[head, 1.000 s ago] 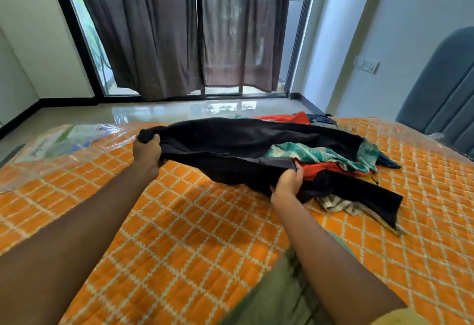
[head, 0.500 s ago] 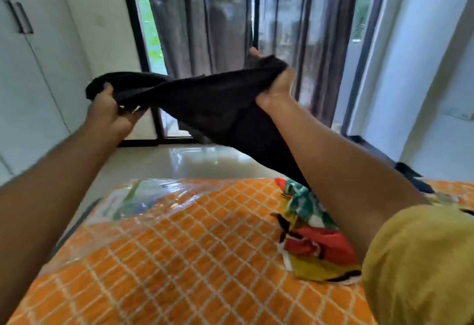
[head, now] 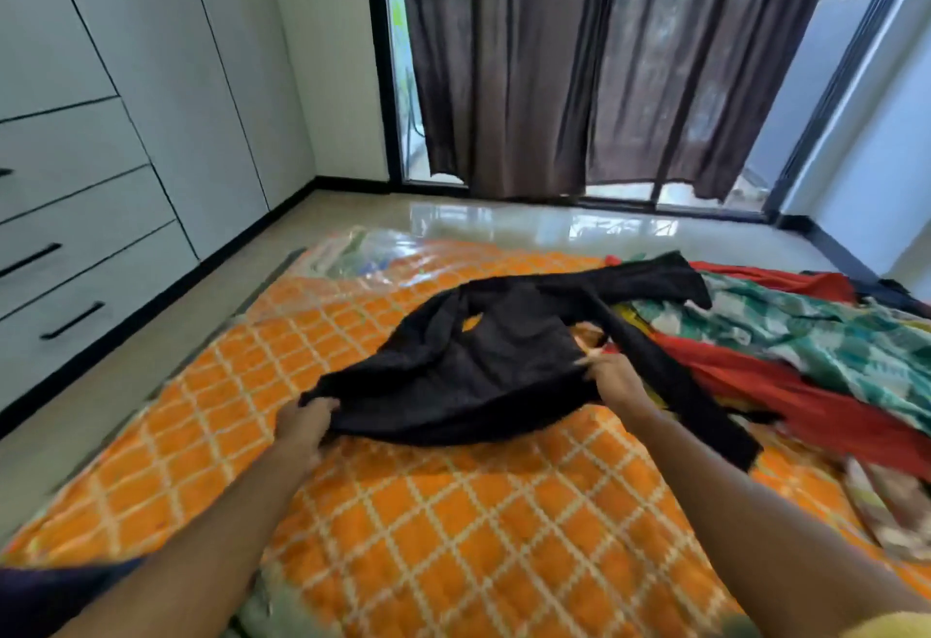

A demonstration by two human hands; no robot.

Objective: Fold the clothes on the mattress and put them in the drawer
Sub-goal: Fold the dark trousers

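Black, thin fabric garment [head: 483, 365] spread low over the orange diamond-quilted mattress [head: 453, 526], stretched between two bare hands. Left hand [head: 307, 423] grips the garment's near-left corner, fingers curled round a bunched fold of cloth. Right hand [head: 612, 378] pinches the near-right edge, thumb and fingers closed on the fabric; some motion blur here, so exact finger placement is unclear. Garment's middle sags toward the mattress surface; whether it touches cannot be told. One long black sleeve or strip runs up and right, over a heap of unfolded clothes: a teal-and-white patterned cloth [head: 806, 330] and a red cloth [head: 786, 385] just beside and partly under the black piece. The heap sits on the right part of the mattress. Clear plastic wrap [head: 373, 254] shows at the mattress's far edge. To the left, well apart from the mattress, a white wardrobe with stacked drawers [head: 75, 254] and black bar handles, all closed. Beyond, dark brown curtains [head: 554, 58] hang over glass doors; glossy pale floor [head: 504, 222] between.
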